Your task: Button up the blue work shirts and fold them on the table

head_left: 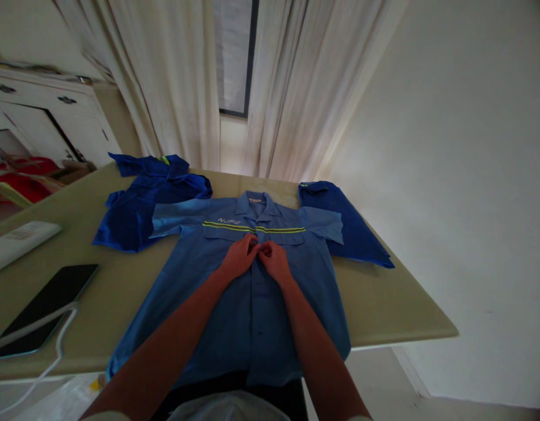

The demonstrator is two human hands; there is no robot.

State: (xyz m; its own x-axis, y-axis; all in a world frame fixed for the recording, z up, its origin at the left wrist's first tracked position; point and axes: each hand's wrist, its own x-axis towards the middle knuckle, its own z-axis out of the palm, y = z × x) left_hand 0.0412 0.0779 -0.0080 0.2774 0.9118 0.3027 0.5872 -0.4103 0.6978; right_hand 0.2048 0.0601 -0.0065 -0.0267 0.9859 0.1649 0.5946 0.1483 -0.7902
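Note:
A blue short-sleeved work shirt [217, 304] lies spread face up, collar away from me, with yellow stripes and lettering across the chest. My left hand [240, 256] is closed in a pinch on the shirt's front placket, just below the stripes. Right beside it, my right hand [274, 260] pinches the placket's other side. The fingertips of both hands almost meet, and a bit of cloth is bunched between them. Whether a button sits in the fingers is too small to tell. Lower down, the front edges lie together along the middle.
Darker blue garments lie on both sides: a crumpled one [147, 199] at left and a folded one [344, 225] at right. A black tablet [46, 304], a white cable [59, 345] and a white box-like object [20, 242] occupy the left of the table [397, 318]. Curtains and a wall stand beyond.

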